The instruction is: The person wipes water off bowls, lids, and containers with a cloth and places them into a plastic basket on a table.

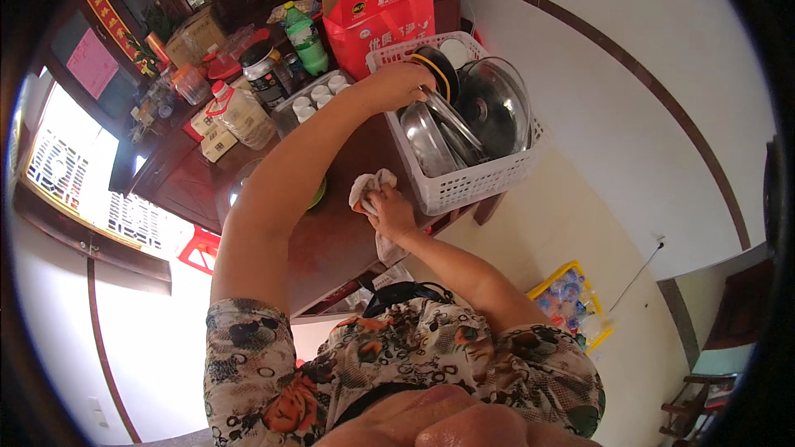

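Observation:
My left hand (404, 84) reaches over the white plastic basket (459, 189), its fingers closed on the rim of a thin metal piece of cookware (456, 121). Beside that piece are a shiny metal bowl or pan (425, 139), a large glass lid (497, 108) and a dark round item with a yellow band (442, 71), all inside the basket. My right hand (391, 211) holds a crumpled whitish cloth (372, 189) above the dark red wooden table (335, 242), left of the basket. Part of the cloth hangs down by the wrist.
Behind the basket stands a red carton bag (379, 18). A green bottle (305, 40), a tray of white cups (320, 99), a plastic jug (245, 118) and small boxes (217, 143) stand on the left. A yellow-rimmed crate (568, 298) is on the floor.

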A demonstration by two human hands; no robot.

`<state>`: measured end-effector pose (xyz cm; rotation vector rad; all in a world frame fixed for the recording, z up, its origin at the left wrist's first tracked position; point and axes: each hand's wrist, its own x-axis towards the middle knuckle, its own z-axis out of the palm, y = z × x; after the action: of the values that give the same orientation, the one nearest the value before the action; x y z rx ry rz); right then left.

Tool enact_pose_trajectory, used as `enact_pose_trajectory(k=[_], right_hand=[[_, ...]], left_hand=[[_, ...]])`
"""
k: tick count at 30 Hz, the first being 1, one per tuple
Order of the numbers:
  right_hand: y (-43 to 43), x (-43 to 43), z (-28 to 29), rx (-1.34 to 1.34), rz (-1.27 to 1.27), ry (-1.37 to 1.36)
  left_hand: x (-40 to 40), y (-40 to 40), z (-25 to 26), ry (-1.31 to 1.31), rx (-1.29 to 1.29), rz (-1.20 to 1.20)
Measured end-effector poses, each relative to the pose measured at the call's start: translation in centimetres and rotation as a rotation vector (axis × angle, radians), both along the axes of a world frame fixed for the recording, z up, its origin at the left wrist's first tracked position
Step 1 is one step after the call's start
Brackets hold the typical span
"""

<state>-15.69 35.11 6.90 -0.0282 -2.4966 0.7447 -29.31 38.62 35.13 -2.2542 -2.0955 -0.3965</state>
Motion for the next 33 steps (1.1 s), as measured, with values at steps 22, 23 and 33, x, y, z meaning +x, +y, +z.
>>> enact_pose_trajectory(k=[22,23,33], right_hand=[[3.0,-1.3,-1.5,-0.013,-0.015,0.077],[3.0,-1.4,-1.1,-0.043,-0.026,0.02],[7.7,-2.9,-5.3,-0.352,-0.049,0.139]], left_hand=[[5.2,-14.1,3.8,-1.122,0.68,0.391],[5.1,-16.5,1.6,-1.233,0.731,0.429],[14.1,-33.1,-25.9,-2.059,1.303,1.04]])
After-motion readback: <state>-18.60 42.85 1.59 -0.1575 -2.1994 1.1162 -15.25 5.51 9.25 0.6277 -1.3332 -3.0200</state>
